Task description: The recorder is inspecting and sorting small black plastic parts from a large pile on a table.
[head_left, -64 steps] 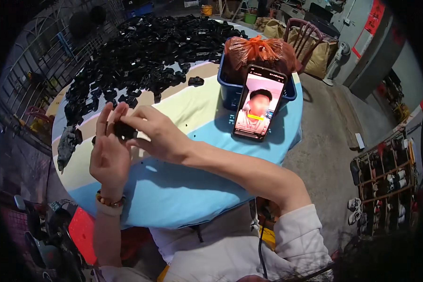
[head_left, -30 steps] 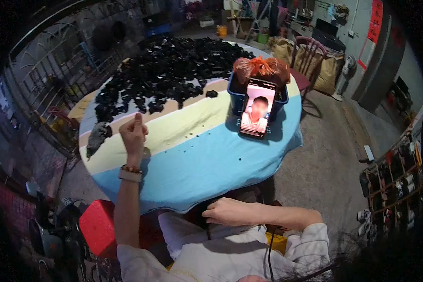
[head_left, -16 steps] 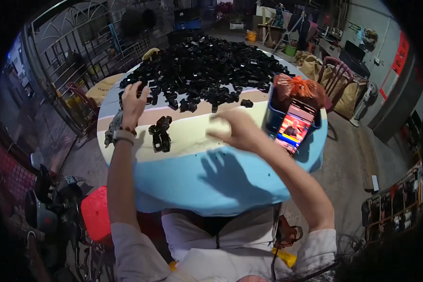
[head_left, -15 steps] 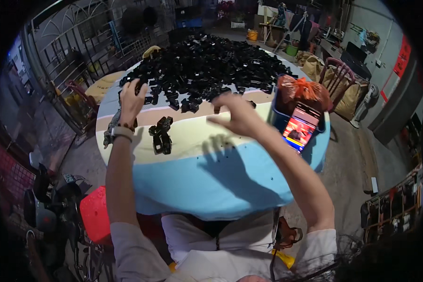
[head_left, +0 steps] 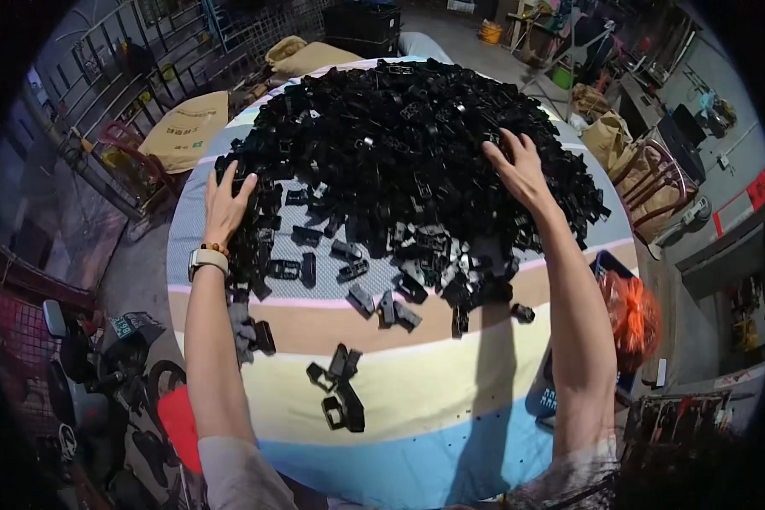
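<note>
Black plastic parts [head_left: 399, 136] heaped on round striped table [head_left: 416, 399], head view. Left hand [head_left: 228, 200] open, fingers spread on heap's near-left edge; right hand [head_left: 518, 170] open, palm down on heap's right slope. Pieces look light, rigid, loose, likely to slide; best scooped under edge or pinched singly. Strays [head_left: 340, 395] lie nearer worker, between forearms.

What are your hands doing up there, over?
Left hand open, flat on pile's left edge. Right hand open, spread on black parts pile. Loose parts lie nearer on striped tablecloth. Nothing blocking.
</note>
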`<state>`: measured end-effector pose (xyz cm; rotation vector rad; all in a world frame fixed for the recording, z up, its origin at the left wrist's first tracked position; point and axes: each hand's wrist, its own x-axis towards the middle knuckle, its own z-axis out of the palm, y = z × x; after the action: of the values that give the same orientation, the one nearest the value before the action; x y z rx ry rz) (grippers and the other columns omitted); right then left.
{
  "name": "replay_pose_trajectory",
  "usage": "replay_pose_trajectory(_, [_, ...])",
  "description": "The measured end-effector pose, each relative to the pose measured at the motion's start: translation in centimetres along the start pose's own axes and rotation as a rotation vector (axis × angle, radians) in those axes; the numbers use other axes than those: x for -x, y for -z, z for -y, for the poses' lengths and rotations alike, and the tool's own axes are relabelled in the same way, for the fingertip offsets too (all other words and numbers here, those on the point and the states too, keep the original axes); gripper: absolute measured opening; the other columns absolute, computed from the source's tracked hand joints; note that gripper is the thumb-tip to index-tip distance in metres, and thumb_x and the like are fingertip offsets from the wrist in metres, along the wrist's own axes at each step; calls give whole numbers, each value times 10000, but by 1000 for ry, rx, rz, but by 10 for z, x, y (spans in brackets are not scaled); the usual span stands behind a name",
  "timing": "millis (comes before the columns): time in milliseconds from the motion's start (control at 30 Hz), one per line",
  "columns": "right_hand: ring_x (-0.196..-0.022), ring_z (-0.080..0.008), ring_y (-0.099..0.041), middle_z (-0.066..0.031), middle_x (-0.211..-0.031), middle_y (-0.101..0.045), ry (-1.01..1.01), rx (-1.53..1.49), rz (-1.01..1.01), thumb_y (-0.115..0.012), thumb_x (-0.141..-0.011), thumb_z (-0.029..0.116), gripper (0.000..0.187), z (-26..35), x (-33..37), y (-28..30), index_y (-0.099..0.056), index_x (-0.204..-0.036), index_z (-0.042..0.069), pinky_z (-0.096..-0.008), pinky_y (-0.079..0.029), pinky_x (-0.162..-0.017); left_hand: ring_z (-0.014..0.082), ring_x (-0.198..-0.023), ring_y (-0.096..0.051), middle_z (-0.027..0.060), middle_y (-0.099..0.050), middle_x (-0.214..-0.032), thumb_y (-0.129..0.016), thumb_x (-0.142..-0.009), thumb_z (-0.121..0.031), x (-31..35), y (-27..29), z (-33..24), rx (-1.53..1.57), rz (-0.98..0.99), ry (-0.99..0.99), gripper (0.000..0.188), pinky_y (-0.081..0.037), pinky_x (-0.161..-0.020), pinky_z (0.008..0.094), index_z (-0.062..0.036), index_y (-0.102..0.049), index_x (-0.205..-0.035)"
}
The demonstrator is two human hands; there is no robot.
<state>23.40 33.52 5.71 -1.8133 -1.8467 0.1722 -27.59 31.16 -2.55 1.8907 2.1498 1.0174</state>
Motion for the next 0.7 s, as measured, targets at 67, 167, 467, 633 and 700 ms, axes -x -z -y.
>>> replay_pose_trajectory(67, [-1397, -410, -292, -292, -1496, -287, -31, -58, -3, -532, -879, 614, 771, -10, -15, -5, -436, -1424, 78, -433, -269, -1136, 414, -1440, -188, 313, -254, -1512, -528, -914, -548, -9, -14, -12, 68, 118, -47, 689, -172, -1164, 443, -138, -414, -1457])
replay_pose_trajectory(167, [-1416, -402, -261, -282, -1518, -257, -6, -70, 35, -533, -880, 613, 762, -4, -24, -3, -426, -1434, 100, -432, -258, -1144, 442, -1420, -201, 297, -227, -1528, -562, -890, -555, -22, -21, -41, -52, 180, -89, 697, -186, -1155, 467, -198, -404, -1467])
replay_pose_trajectory(467, [-1432, -410, -220, -267, -1540, -223, -3, -108, 47, -511, -860, 673, 819, -22, -48, -27, -380, -1473, 147, -488, -229, -1156, 416, -1392, -287, 292, -287, -1502, -568, -875, -579, -64, -70, -79, 219, 187, -200, 694, -231, -1139, 444, -181, -461, -1432])
replay_pose_trajectory(633, [-1377, -393, -343, -214, -1511, -335, 105, -18, 82, -500, -821, 725, 852, -16, -46, -50, -435, -1443, 146, -472, -275, -1139, 277, -1209, -527, 169, -548, -1302, -697, -822, -509, -65, -82, -111, 237, 161, -164, 609, -402, -1011, 348, -75, -623, -1243])
replay_pose_trajectory(700, [-1347, -389, -396, -207, -1492, -375, 130, 13, 51, -517, -820, 712, 847, -9, -40, -55, -447, -1433, 131, -464, -303, -1126, 273, -1188, -534, 168, -552, -1281, -705, -820, -499, -64, -80, -119, 275, 243, -201, 606, -406, -1004, 345, -53, -629, -1223])
